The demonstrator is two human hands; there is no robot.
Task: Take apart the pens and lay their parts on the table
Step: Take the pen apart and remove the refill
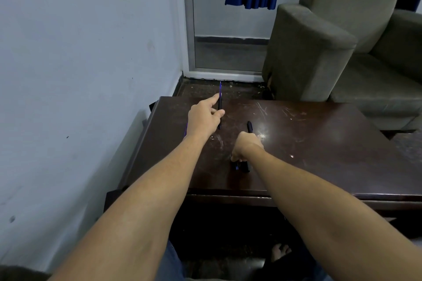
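Dark counter (319, 143) is bearing the work. Left hand (203, 118) fingers (213, 100) are pinching a slim blue-tipped refill (220, 105) at eleven o'clock from the right hand (247, 146), which is gripping a black barrel (249, 126). Parts judged light, stiff, slippery; take mid-length.

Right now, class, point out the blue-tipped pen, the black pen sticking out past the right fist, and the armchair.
blue-tipped pen (219, 104): head view, dark barrel.
black pen (249, 126): head view, far protruding end.
armchair (308, 52): head view, near armrest.
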